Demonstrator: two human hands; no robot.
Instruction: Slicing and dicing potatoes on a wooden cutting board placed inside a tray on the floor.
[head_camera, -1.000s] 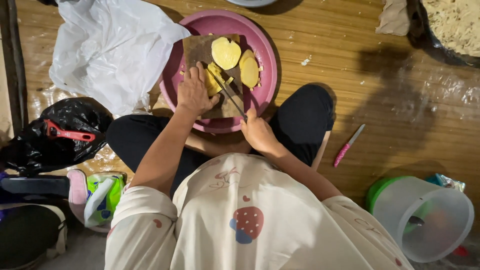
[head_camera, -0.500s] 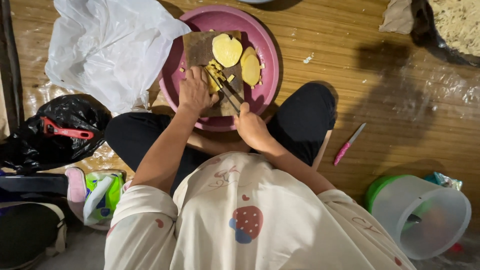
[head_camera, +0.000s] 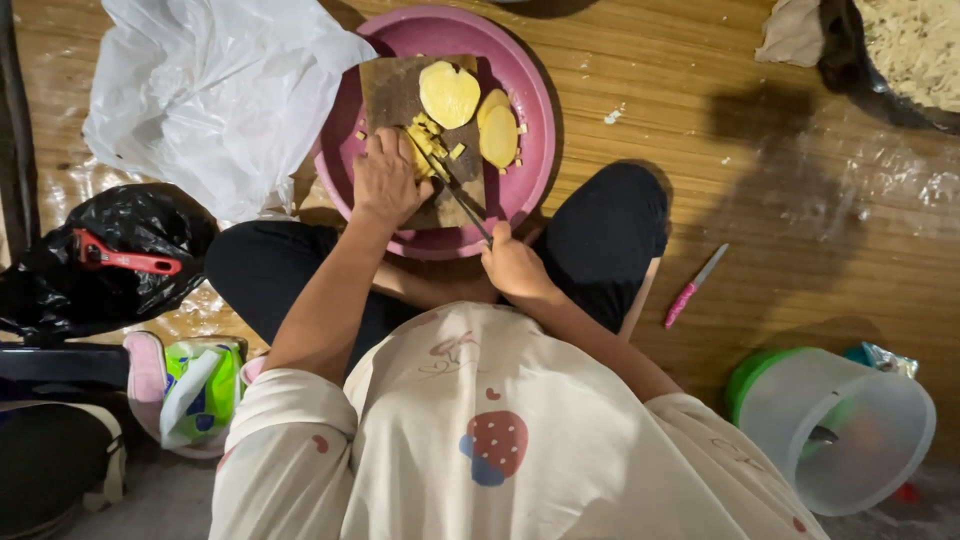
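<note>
A: You're sitting cross-legged on a wooden floor (head_camera: 800, 180), looking straight down. A round pink basin (head_camera: 520, 60) sits just past your knees, with a brown cutting board (head_camera: 385, 85) lying inside it.

B: And around you? A crumpled white plastic bag (head_camera: 220, 90) up on your left, touching the basin's rim. A black bag (head_camera: 100, 260) with a red-handled tool (head_camera: 125, 260) on it sits further left.

A: On your right, a pink-handled knife (head_camera: 695, 287) lies alone on the floor, well apart from the basin. A clear plastic tub (head_camera: 850, 430) lies tipped on its side near your right hip.

B: Now the hands. Your left hand (head_camera: 385, 185) is curled, fingers pressed down on the yellow potato pieces (head_camera: 425, 140) at the board's middle.

A: Your right hand (head_camera: 512, 265) is closed tight round the handle of a knife (head_camera: 455, 190), its blade angling up across the board to the pieces beside your left fingers.

B: Two bigger potato slices (head_camera: 450, 93) wait further up, one on the board, one beside it in the basin.
</note>
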